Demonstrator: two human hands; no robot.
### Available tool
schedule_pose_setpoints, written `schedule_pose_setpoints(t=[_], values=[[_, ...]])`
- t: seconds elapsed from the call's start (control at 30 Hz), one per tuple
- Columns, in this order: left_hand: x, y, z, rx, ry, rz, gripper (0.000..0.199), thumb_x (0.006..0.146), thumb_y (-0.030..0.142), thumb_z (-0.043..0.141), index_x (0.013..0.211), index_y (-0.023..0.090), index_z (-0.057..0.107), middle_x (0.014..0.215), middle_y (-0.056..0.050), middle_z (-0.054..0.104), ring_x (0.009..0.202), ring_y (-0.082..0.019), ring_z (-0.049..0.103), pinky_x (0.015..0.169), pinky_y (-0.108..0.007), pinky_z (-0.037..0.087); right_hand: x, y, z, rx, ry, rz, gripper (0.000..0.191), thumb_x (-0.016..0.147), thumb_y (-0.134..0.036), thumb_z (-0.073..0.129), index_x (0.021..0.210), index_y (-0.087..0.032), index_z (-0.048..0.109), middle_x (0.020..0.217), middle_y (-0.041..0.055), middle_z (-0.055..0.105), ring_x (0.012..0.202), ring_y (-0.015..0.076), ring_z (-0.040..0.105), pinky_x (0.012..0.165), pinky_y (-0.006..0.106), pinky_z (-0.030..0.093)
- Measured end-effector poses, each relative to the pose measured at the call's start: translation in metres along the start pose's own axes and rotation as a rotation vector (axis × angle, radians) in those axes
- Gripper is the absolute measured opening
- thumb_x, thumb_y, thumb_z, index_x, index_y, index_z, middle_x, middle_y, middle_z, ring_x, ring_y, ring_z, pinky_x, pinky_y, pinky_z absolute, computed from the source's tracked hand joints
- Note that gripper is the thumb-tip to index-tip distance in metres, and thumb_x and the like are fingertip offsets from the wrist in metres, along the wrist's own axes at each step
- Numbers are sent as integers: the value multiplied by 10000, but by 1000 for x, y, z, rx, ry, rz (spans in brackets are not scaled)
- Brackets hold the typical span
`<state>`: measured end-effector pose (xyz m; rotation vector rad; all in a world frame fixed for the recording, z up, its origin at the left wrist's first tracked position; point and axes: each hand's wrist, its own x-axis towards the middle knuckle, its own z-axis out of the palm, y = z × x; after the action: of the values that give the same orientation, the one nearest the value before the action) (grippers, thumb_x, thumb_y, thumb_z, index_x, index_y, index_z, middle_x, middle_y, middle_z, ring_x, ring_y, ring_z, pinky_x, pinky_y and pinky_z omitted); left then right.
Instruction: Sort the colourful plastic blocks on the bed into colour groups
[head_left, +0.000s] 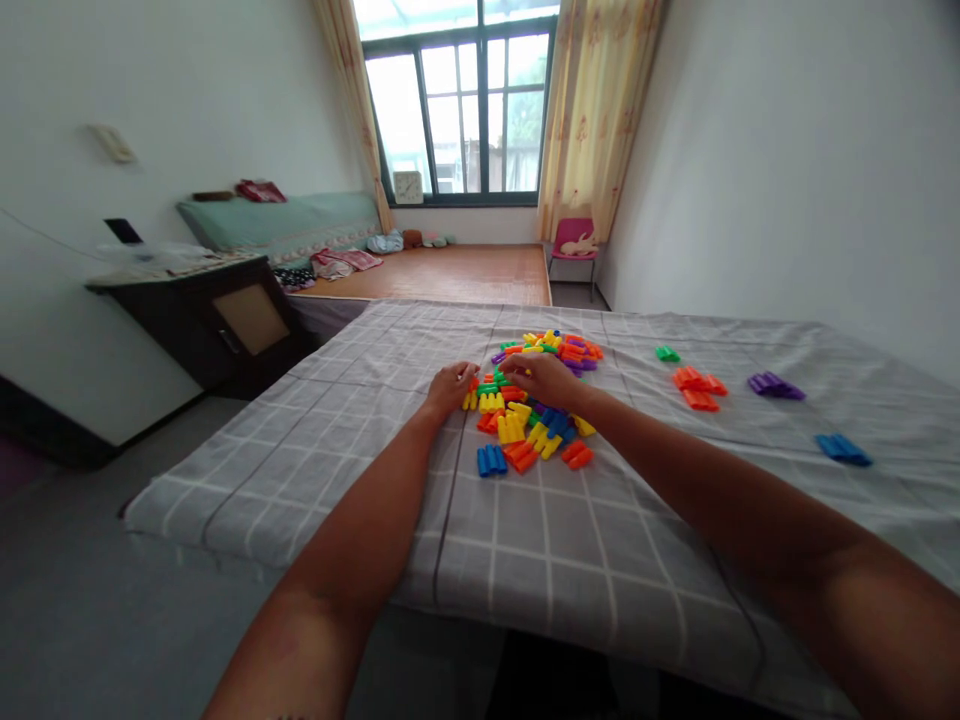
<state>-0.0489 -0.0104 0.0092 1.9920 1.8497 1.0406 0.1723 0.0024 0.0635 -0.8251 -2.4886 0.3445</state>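
A heaped pile of coloured plastic building blocks, in yellow, orange, green, blue and purple, lies on the grey checked cloth. At the pile's left edge rests my left hand, its fingers loosely bent and apart beside orange and yellow blocks. My right hand reaches over the middle of the pile. Its fingers are bent down and together above green blocks; what they grip, if anything, is too small to make out. A blue block lies at the near edge of the pile.
To the right lie separate groups: a green block, orange blocks, purple blocks and a blue block. The checked cloth hangs over the near edge. Beyond are a dark cabinet, a wooden platform and a pink chair.
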Motion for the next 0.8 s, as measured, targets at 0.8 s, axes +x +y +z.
schedule_pose_setpoints(t=[0.8], values=[[0, -7, 0, -11, -28, -8, 460, 890, 421, 375, 987, 150, 733, 912, -57, 740, 803, -175, 640, 668, -241, 458, -29, 15, -9, 405, -132, 191, 207, 725, -291, 688, 873, -163, 622, 815, 16, 657, 717, 130, 591, 632, 236, 461]])
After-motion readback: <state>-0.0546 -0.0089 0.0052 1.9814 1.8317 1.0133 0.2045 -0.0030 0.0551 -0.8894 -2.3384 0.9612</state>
